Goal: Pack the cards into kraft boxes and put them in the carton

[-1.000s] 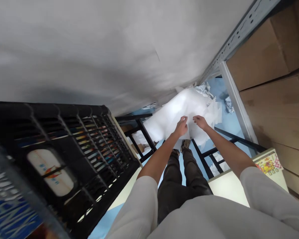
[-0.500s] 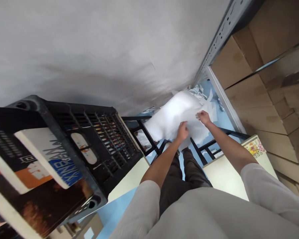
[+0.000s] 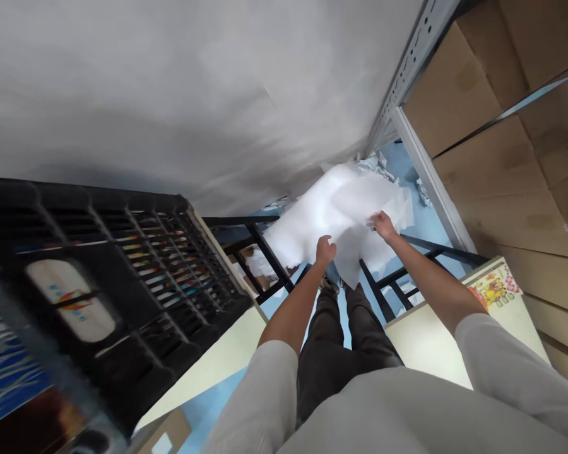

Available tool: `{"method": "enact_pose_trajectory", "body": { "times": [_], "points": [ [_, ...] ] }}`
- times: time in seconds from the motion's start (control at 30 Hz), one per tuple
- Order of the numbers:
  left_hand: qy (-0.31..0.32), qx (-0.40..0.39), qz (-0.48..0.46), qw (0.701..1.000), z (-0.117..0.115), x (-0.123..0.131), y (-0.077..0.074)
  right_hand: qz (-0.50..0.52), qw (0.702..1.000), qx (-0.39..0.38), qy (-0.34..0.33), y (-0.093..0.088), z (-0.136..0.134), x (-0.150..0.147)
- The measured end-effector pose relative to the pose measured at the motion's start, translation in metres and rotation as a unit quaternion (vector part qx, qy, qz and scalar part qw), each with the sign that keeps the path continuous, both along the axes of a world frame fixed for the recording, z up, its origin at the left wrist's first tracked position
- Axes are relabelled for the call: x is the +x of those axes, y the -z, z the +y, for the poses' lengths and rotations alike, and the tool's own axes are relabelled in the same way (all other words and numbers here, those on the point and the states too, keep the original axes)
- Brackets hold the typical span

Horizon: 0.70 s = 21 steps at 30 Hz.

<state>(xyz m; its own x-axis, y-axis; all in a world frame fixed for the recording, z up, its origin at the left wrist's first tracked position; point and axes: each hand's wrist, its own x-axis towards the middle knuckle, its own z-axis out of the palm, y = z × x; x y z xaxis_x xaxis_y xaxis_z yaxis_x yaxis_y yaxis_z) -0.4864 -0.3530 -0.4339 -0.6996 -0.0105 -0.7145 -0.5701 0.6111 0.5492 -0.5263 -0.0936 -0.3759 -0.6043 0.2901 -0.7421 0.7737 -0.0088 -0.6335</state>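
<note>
Well apart from the black plastic crate (image 3: pixel 118 284) edging the left, the left hand (image 3: pixel 326 249) reaches to the white sheets' (image 3: pixel 303 217) near edge, fingers half curled, whether gripping I cannot tell. Past an open gap, the right hand (image 3: pixel 382 226) angles inward over the sheets, fingers bent, grip likewise unclear; cardboard boxes (image 3: pixel 492 161) bound the right.

Between left hand (image 3: pixel 325 250) and right hand (image 3: pixel 383 226): gap, white sheet (image 3: pixel 351 249) showing in it
Leftward: black crate (image 3: pixel 123 271), black frame (image 3: pixel 271 257) in the way
Rightward: pale post (image 3: pixel 433 180), brown cartons (image 3: pixel 497 157) block reach
</note>
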Motion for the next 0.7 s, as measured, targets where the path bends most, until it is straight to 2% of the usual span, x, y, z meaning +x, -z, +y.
{"method": "enact_pose_trajectory", "body": {
  "times": [0.17,0.23,0.3,0.37,0.43,0.57,0.7],
  "points": [
    [-0.023,0.022,-0.022,0.999,0.012,0.002,0.056,-0.013,0.998,0.036,-0.053,0.045,-0.001,0.001],
    [-0.035,0.036,-0.028,0.998,0.018,0.003,0.067,-0.015,0.995,0.058,-0.079,0.059,-0.002,0.002],
    [-0.057,0.057,-0.008,0.997,0.023,0.004,0.066,-0.008,0.991,0.084,-0.104,0.067,-0.004,0.003],
    [-0.079,0.064,0.032,0.994,0.023,0.003,0.053,0.008,0.985,0.115,-0.126,0.067,-0.007,0.002],
    [-0.113,0.04,0.077,0.99,0.02,-0.001,0.03,0.017,0.979,0.143,-0.145,0.062,-0.013,0.0],
    [-0.201,-0.022,0.147,0.968,0.01,-0.025,-0.025,0.001,0.977,0.147,-0.156,0.046,-0.034,-0.01],
    [-0.236,-0.043,0.248,0.939,-0.002,-0.058,-0.08,-0.013,0.981,0.124,-0.148,0.035,-0.065,-0.024]
  ]
}}
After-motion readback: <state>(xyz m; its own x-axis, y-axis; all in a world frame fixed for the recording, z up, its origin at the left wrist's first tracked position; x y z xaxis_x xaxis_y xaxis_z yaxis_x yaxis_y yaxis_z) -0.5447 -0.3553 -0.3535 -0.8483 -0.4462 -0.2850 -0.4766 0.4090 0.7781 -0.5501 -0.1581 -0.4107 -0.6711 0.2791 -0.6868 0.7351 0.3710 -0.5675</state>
